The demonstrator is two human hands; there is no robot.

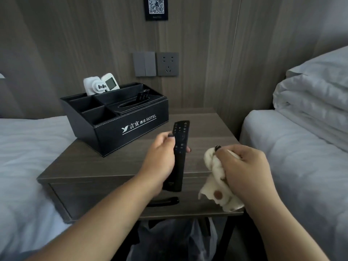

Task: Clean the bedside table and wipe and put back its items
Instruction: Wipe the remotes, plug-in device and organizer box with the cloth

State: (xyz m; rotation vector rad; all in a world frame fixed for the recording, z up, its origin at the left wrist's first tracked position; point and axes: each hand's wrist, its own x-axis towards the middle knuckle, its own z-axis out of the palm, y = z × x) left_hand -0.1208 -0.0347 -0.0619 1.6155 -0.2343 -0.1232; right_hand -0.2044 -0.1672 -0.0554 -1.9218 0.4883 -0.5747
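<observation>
Beds (293,147) left and right, table (116,162) between them, against the far wall. Organizer (120,117) on the table's far left, white gadgets (101,83) standing in a far compartment, a second remote (142,95) poking up beside the tissue slot. Remote (179,153) held over the table's near edge, buttons up, long axis running near to far. Left hand (160,159) curled round its near half, thumb on the left side. Right hand (244,166) just right of it, fingers bunched round a cream cloth (216,178), apart from the remote. Probably the wiping step for the remote. Next: bring cloth onto the button face, rub along its length, then set back in the organizer.
</observation>
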